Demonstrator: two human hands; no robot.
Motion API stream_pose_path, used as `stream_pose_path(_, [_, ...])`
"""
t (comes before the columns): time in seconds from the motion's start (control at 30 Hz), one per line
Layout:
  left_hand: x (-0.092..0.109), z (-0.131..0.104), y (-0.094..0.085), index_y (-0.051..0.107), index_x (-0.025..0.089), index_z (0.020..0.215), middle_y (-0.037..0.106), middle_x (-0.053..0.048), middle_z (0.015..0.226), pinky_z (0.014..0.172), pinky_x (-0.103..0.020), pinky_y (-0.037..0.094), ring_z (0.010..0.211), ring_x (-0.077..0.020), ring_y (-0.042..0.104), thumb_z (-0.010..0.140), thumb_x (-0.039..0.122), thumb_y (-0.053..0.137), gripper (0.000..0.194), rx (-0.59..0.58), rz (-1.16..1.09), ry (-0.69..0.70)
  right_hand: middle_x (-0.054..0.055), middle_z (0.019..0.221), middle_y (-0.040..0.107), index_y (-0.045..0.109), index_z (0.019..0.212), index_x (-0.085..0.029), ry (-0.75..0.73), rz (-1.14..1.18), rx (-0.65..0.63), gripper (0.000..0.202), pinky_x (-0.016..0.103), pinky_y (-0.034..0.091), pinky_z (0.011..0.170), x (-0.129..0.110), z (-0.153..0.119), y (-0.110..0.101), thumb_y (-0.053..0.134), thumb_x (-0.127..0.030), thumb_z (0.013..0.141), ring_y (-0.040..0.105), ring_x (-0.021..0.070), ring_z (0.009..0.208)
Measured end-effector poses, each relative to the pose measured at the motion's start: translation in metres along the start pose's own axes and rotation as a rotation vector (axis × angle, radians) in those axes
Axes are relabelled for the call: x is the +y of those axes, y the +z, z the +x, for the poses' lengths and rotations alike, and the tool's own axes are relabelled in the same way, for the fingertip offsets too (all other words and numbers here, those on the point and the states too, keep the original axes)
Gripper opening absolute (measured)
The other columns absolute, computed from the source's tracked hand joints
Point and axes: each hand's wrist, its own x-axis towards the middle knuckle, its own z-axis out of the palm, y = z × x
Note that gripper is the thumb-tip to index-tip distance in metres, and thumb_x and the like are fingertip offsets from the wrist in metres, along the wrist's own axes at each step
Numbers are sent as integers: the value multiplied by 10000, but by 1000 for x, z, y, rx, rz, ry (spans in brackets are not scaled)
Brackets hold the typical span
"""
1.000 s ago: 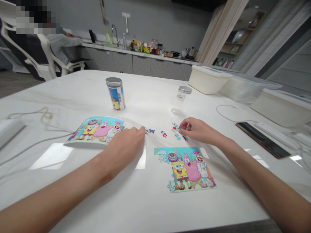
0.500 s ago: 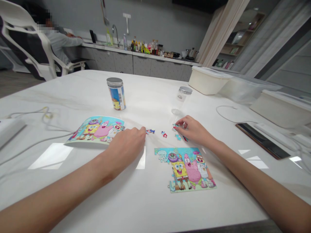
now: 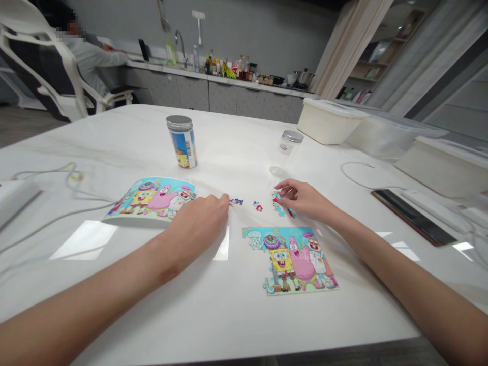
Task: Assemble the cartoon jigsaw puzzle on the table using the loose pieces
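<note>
Sideways stretches the puzzle (image 3: 299, 262), ragged end left (left hand (image 3: 202, 217), right hand (image 3: 305, 200): grips unclear).

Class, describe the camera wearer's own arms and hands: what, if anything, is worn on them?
The left hand and right hand are ungloved. The left forearm and right forearm are bare, slender and tapering to the wrist, with no sleeve, watch or bracelet in view. Rings can't be ruled out.

The smooth white tabletop (image 3: 160, 315) was polished crazy glossy, and the flat, multicoloured, part-built jigsaw (image 3: 301, 262) was made of smooth-looking printed card.
</note>
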Motion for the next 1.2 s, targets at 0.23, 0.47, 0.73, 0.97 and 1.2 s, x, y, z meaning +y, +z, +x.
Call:
stream_pose_path(0.23, [0,0,-2,563,143,919,625,-98,686,516,-289,428,663,-251,669,935,162,313,251,-5,19,-5,24,724,622,646,828,-168,-12,16,-50,154,272,406,583,1,1,-4,645,-302,750,530,135,619])
stream_pose_path(0.47, [0,0,-7,573,140,892,621,-93,666,499,-288,393,640,-248,658,932,161,317,260,-23,13,1,33,752,665,688,816,-184,10,230,-99,178,274,431,578,-29,-14,-9,676,-352,758,569,141,645])
stream_pose_path(0.73, [-3,1,-14,582,147,884,639,-82,686,491,-278,350,626,-229,641,913,172,376,209,79,-9,61,23,838,670,665,847,-191,115,566,-387,141,258,515,659,-52,-34,-2,724,-233,726,648,131,699])
stream_pose_path(0.97, [3,-5,-21,591,169,885,651,-29,721,500,-250,357,602,-142,590,960,298,424,225,225,-103,566,11,800,674,660,903,-196,77,560,-424,176,279,533,690,-55,-37,0,692,-192,730,668,151,714])
stream_pose_path(1.2, [3,-10,-28,623,172,893,583,-27,629,453,-251,351,481,-116,470,921,64,270,370,190,-23,798,17,767,675,667,869,-184,41,553,-469,145,258,522,644,-57,-39,0,703,-224,734,640,130,658])
